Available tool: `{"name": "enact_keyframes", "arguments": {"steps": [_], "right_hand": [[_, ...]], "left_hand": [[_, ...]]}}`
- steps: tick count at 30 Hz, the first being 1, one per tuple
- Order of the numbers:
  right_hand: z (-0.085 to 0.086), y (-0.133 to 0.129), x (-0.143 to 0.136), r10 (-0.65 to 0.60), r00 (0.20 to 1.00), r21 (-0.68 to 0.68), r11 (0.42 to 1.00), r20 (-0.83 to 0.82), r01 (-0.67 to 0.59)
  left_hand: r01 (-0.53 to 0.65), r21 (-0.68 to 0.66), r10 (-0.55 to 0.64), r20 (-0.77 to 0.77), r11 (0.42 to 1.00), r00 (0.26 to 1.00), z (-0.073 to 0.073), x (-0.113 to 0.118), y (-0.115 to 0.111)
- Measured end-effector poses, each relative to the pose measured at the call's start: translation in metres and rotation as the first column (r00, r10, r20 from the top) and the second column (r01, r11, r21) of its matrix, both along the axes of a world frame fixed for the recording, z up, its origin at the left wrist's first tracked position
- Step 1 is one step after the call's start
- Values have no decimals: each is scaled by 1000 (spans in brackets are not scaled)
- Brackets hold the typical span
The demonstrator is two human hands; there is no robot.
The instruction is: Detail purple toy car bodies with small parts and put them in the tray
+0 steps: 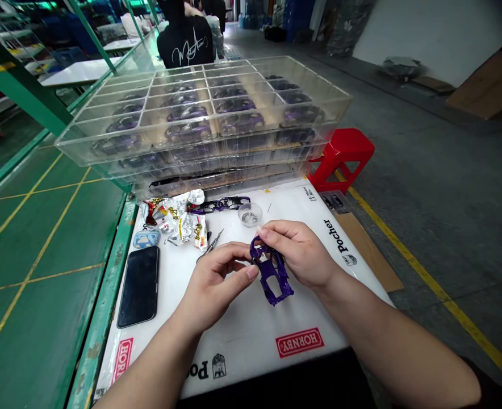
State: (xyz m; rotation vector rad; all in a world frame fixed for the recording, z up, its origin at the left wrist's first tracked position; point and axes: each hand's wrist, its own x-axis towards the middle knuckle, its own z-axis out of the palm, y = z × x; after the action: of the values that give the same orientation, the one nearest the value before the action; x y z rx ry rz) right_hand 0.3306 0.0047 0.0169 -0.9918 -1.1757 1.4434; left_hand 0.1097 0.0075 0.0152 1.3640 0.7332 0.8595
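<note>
Above the white worktop [234, 341], the left hand [212, 285] and right hand [305, 251] pinch the purple car-body frame [268, 269] between their fingers, at its far end from either side, while a clear dish [241, 216] (silvery bits [250, 218] inside) stands just beyond.

A white printed tabletop [242, 341] carries a phone [139, 287], crumpled wrappers [185, 226], purple-black parts [229, 203] and a clear dish [258, 213].
</note>
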Motion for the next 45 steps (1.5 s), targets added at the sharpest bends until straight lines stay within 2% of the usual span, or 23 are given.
{"name": "enact_keyframes", "arguments": {"steps": [8, 14, 17, 20, 24, 27, 31, 34, 38, 42, 45], "right_hand": [[3, 1, -1, 51, 985, -150, 986, -162, -76], [6, 2, -3, 31, 984, -237, 969, -177, -73], [4, 2, -3, 9, 988, -182, 983, -152, -37], [2, 2, -3, -19, 999, -63, 998, -43, 16], [1, 2, -3, -47, 994, 52, 998, 99, 42], [2, 1, -4, -44, 993, 68, 997, 106, 37], [3, 1, -4, 15, 999, 62, 998, 31, -17], [3, 1, -4, 5, 1000, 80, 997, 6, -5], [0, 0, -6, -5, 1000, 37, 999, 2, 5], [-1, -1, -4, -19, 998, 54, 998, 52, 16], [0, -1, -3, -63, 986, 131, 990, 154, 43]], "left_hand": [[34, 42, -34, -8, 999, 999, 1, -2, -2], [41, 18, -41, 5, 999, 999, 3, -1, -2], [17, -40, -16, 6, 999, 1000, 4, 0, -2], [-11, -136, 16, 32, 991, 999, 2, 4, -2], [25, -313, 11, 113, 950, 994, -3, 6, -1], [40, -393, 15, 136, 919, 991, -4, 6, 0], [-6, -406, 81, 167, 914, 983, -2, 4, 2], [-49, -406, 133, 181, 912, 974, -1, 3, 3], [-109, -366, 183, 173, 924, 968, -1, 3, 3], [-141, -333, 207, 171, 932, 963, -1, 2, 2], [-159, -310, 224, 188, 937, 956, -1, 2, 2]]}}
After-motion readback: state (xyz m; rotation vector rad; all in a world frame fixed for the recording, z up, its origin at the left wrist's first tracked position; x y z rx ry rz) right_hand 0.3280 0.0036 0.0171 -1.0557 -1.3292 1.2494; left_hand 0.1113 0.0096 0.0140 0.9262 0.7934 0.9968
